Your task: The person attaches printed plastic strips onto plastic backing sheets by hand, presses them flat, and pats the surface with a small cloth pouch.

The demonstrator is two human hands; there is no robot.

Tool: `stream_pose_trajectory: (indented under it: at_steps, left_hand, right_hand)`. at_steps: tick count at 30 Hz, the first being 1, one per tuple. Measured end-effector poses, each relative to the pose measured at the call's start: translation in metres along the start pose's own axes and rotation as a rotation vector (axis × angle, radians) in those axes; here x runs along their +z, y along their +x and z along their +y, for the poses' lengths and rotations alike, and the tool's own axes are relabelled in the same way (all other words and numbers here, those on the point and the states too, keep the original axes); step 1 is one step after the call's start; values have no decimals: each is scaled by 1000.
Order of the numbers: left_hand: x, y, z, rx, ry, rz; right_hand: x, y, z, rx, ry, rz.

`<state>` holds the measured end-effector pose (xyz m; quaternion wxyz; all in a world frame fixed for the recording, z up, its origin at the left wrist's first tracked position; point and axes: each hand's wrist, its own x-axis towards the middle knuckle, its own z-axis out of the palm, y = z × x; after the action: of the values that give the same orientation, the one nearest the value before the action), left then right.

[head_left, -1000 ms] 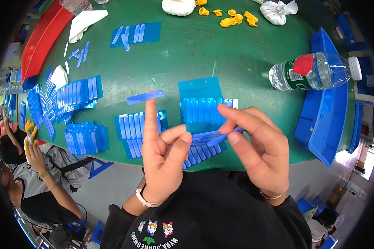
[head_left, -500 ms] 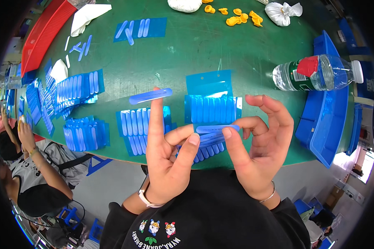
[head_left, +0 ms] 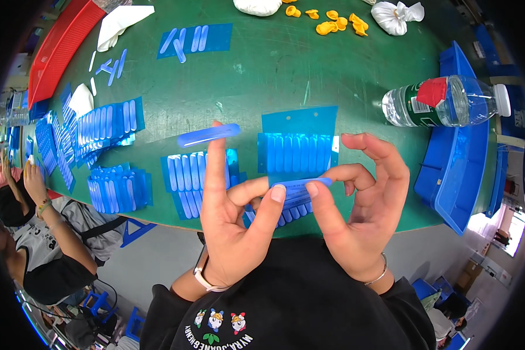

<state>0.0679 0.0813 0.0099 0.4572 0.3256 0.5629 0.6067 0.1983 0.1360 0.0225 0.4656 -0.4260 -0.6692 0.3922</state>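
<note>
In front of my chest, my left hand (head_left: pixel 233 219) and my right hand (head_left: pixel 364 219) pinch a small stack of rounded blue strips (head_left: pixel 301 184) from its two ends, thumbs on the near side. My left index finger points up, and a single blue strip (head_left: pixel 207 136) lies across its tip. The other fingers of my right hand are curled and raised. Beneath and beyond the hands lies a blue sheet (head_left: pixel 297 153) with a row of such strips. A second sheet with strips (head_left: pixel 185 175) sits left, partly hidden by my left hand.
More strip sheets (head_left: pixel 112 189) pile up at the left, near a red tray (head_left: pixel 61 49). Loose strips lie on a far sheet (head_left: pixel 216 38). A water bottle (head_left: pixel 449 102) rests against a blue bin (head_left: pixel 452 151) at right. Yellow rubber pieces (head_left: pixel 331 27) lie far off. A co-worker (head_left: pixel 58 245) sits left.
The stack between my hands has tilted, its right end higher, and my left thumb has slid right, closer to my right thumb. The strip on my index finger has shifted slightly left.
</note>
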Motion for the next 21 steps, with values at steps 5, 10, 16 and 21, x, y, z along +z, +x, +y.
stream_pose_trajectory:
  at_steps: [5,10,16,21]
  left_hand:
    - [7,1,5,25,21,33]
    - [8,-2,8,44,-8,96]
    - [0,4,18,19,-56,101]
    - [8,-1,19,18,4,57]
  right_hand:
    - [-2,-8,4,-151,-289,42]
    - [-19,0,1,-191,-286,81]
    - [-40,10,3,297,98,-9]
    - [-25,12,-3,442,278,-177]
